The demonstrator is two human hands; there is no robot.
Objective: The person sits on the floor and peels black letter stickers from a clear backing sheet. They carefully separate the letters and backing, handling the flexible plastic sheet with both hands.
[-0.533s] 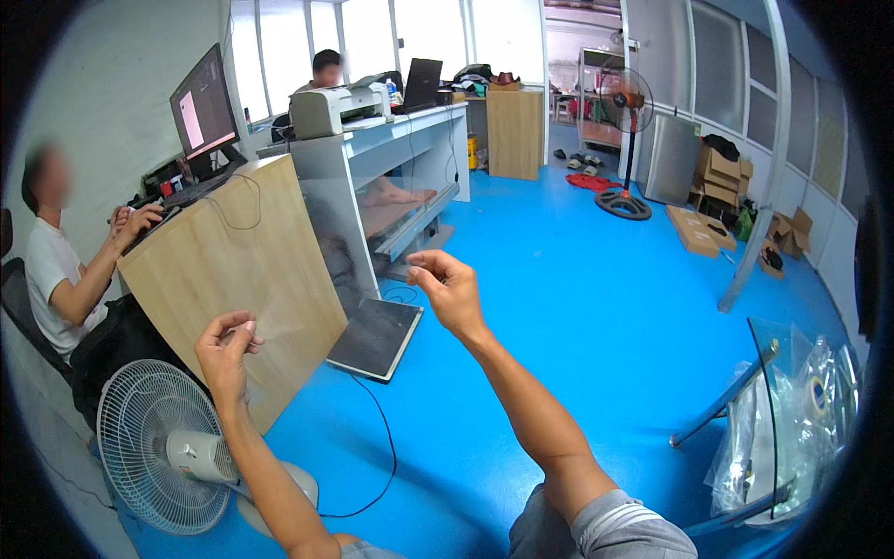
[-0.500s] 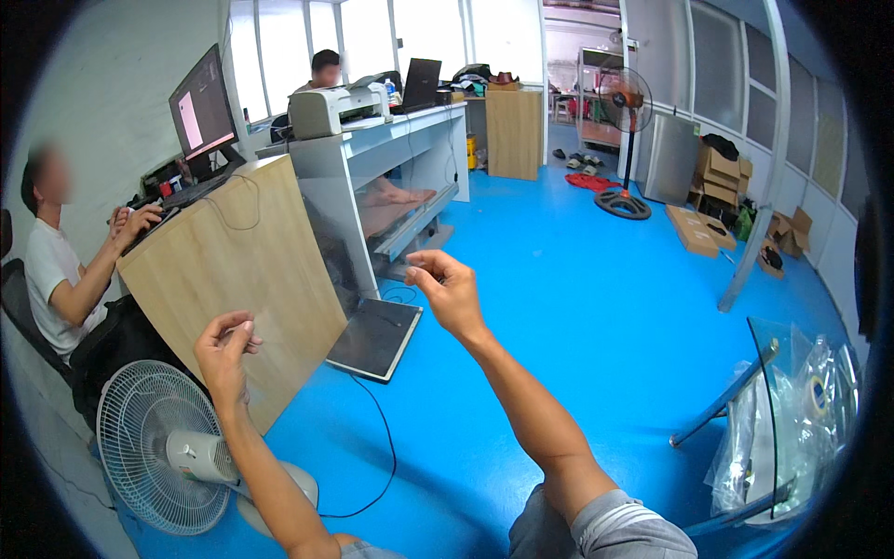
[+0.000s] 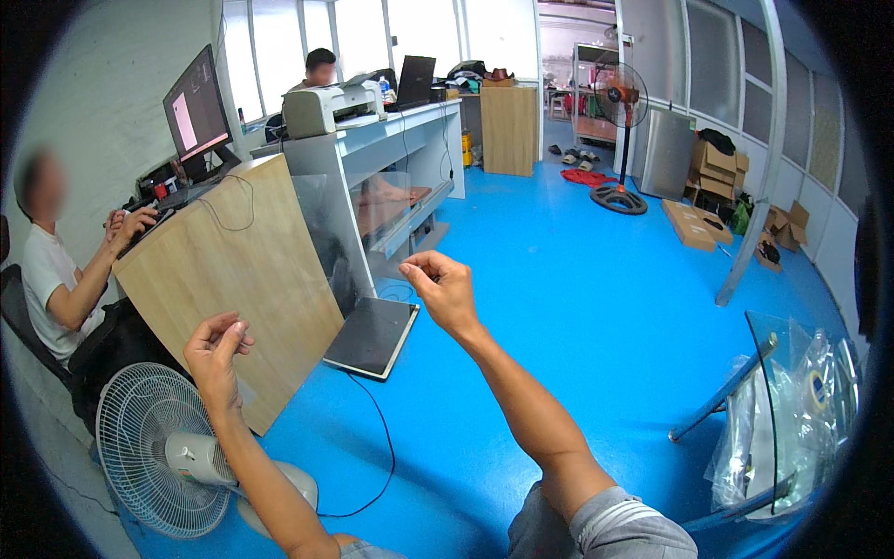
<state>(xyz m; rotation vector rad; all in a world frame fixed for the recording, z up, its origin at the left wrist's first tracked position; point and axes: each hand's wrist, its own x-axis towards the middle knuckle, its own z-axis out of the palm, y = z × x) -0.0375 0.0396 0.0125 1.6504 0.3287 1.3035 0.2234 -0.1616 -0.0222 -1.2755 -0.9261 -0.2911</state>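
A clear plastic sheet [image 3: 380,216] shows faintly between and beyond my hands, its upper edge standing before the white desk. My right hand [image 3: 445,291] is closed in a pinch at the sheet's right side, thumb against the fingers. Lower and to the left, my left hand [image 3: 218,359] is also pinched, with its fingertips curled against the thumb. Much of the sheet's outline is lost against the wooden panel behind it. Both forearms reach forward above the blue floor.
A white fan [image 3: 160,449] stands close at my left, near a seated person [image 3: 58,270]. A flat black platform [image 3: 372,337] lies on the floor ahead. At right is a glass-topped stand [image 3: 769,419] with plastic bags. Farther off are a metal post [image 3: 750,238] and cardboard boxes [image 3: 719,177].
Both hands have shifted slightly left and remain pinched. The clear sheet's upper edge has become easier to see in front of the desk.
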